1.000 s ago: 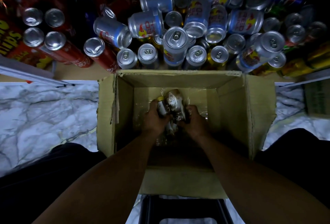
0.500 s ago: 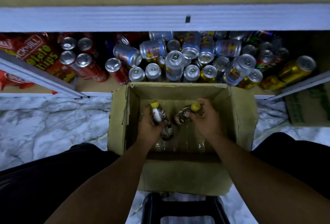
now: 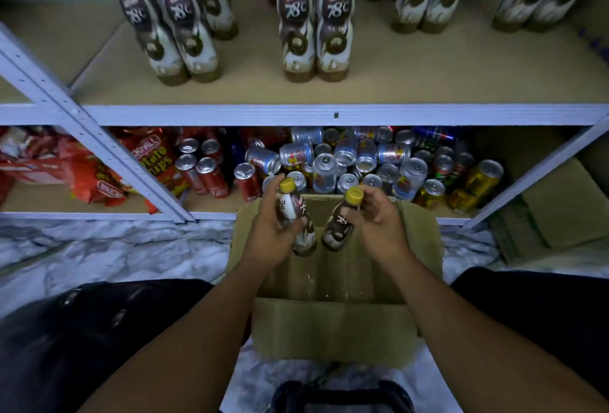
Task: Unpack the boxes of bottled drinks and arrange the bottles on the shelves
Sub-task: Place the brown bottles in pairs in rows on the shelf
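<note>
My left hand [image 3: 273, 238] grips a brown-and-white coffee bottle [image 3: 298, 215] with a yellow cap around its body. My right hand [image 3: 379, 224] holds a second, matching bottle [image 3: 339, 226] near its neck. Both bottles hang above the open cardboard box [image 3: 333, 317] on the floor between my knees. On the upper shelf [image 3: 395, 83] stand pairs of the same bottles, one pair [image 3: 314, 17] straight ahead and another pair [image 3: 171, 23] to the left.
The lower shelf holds many cans [image 3: 356, 165], some toppled, and red snack bags [image 3: 82, 168] at the left. A diagonal shelf brace [image 3: 99, 145] crosses the left side. A flattened carton [image 3: 553, 211] lies at the right. A dark stool [image 3: 342, 396] is beneath me.
Both hands have lifted a bottle each out of the box, up to the height of the lower shelf. My view has tilted upward, and the upper shelf with its bottles has come into sight.
</note>
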Motion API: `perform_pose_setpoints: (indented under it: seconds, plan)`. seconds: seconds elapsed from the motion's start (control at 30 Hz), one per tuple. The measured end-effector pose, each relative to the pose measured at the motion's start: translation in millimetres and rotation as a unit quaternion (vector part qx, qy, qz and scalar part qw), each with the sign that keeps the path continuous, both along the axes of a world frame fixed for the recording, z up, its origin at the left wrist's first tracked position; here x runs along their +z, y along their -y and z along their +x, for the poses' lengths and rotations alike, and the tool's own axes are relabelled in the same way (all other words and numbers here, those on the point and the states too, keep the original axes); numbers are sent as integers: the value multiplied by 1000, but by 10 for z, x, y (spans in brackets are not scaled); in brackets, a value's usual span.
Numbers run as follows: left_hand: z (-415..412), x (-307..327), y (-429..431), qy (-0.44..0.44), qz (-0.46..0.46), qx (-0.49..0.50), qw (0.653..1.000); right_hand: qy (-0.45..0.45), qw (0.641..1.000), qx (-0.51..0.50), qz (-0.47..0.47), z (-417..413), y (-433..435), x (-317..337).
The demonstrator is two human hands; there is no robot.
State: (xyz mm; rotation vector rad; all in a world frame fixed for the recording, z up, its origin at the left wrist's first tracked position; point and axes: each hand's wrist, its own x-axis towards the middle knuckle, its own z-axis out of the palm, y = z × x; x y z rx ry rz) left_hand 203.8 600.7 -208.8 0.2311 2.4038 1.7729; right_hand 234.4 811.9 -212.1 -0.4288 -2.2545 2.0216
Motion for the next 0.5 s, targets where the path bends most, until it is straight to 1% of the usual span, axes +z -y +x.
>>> perform_pose_setpoints:
  seconds: [0.2,0.4,0.5]
  plan:
    - [71,633,74,-74,-15,-29,997,-78,997,0,-14,86,24,682]
    - [148,1134,36,-102,4,-38,994,-135,990,-23,-29,178,-67,1225]
    - [108,1339,-57,-120,11,-42,992,-167,986,-21,-12,199,-146,1461]
